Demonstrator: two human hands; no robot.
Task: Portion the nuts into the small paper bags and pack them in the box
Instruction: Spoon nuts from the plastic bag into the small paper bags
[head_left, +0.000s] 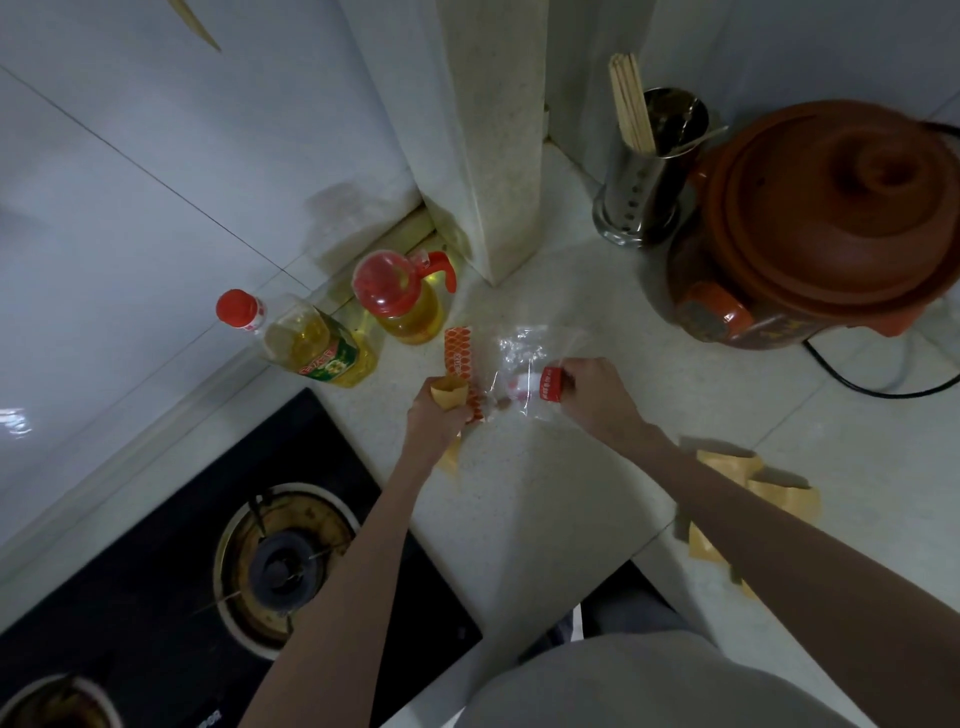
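From the head view, the left hand (434, 413) has its fingers curled round a small paper bag (451, 388), mouth open upward. The right hand (592, 392) pinches a clear plastic bag (524, 358) by its red header, just right of the left fingers. A few nuts (496, 402) lie between the hands on the tabletop (545, 467). An orange box (460, 356) stands just beyond the left fingers. More paper bags (769, 488) lie behind the right wrist.

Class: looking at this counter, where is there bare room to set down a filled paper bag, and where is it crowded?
Bare counter lies between the two forearms, and between the clay cooker and spare paper bags. It is crowded around the orange box, oil bottles and clear plastic bag.
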